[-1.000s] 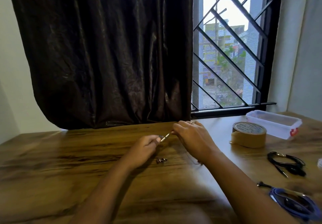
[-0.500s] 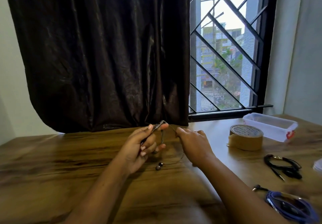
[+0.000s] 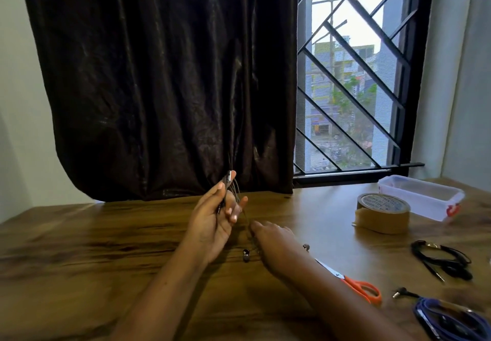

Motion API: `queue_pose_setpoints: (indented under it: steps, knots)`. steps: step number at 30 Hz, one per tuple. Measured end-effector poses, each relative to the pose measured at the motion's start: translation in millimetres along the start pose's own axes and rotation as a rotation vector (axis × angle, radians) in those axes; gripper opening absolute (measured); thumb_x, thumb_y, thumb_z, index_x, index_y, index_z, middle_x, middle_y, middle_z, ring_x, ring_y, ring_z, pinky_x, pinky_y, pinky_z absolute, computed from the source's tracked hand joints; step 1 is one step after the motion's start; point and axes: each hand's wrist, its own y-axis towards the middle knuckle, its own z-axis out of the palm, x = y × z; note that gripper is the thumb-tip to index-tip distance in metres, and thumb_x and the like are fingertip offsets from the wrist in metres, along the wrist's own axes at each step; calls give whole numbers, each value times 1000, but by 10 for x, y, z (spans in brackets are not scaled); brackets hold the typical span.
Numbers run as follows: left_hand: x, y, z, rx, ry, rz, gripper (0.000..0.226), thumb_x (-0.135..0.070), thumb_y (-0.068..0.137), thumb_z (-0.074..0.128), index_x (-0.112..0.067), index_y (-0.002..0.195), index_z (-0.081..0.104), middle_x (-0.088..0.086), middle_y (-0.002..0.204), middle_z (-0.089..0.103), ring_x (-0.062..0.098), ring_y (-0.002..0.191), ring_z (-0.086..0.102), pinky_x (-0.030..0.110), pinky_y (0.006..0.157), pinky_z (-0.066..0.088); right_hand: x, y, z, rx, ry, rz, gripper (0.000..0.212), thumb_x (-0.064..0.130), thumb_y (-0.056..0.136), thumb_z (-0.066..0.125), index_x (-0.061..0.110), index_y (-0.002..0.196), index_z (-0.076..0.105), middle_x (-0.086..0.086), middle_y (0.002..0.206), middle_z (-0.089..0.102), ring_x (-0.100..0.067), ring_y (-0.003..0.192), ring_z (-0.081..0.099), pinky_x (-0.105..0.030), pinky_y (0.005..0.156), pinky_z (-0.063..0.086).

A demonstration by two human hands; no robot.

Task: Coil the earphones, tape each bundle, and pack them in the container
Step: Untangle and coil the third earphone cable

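Wooden table (image 3: 106, 261), curtain (image 3: 159, 88) behind: left hand (image 3: 212, 223) raised, pinching the plug (image 3: 228, 178), cord (image 3: 235, 192) looped over its fingers. Down low by the cord, the right hand (image 3: 276, 242), grip hidden. Both earbuds (image 3: 245, 254) lie on the table. Best wind even, snug loops, feeding slack gently.

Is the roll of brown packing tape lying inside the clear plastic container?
No, the roll of brown packing tape sits on the wooden table beside the clear plastic container.
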Motion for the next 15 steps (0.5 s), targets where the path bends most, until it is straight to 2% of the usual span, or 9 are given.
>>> queue_pose_setpoints:
  steps: [6,10,12,15]
  knots:
    - [16,4,5,-67,-30,57,38,-16,100,33,-8,134,47,-2,51,43,12,56,55,30,86,46,31,0,29,45,-20,19,37,5,92,51,14,127,44,-7,107,60,-24,94,62,-31,74,49]
    - [25,-18,53,-48,-25,39,36,-15,100,31,-8,130,50,-1,51,38,13,54,52,30,88,46,96,45,20,-26,-83,-2,31,11,95,48,16,125,44,-2,95,63,-21,83,64,-30,62,48]
    - [40,-37,74,1,-43,2,37,-18,98,33,-4,126,52,-1,48,35,13,50,48,30,85,46,47,56,-26,-88,-92,44,25,13,97,43,18,121,46,-2,96,65,-23,86,64,-31,64,45]
    - [45,-78,131,123,-98,-68,47,-27,91,39,4,122,56,-3,42,30,11,42,39,31,82,49,-137,51,-34,-114,-119,182,24,14,96,43,20,118,48,-2,104,66,-25,95,65,-35,72,50]
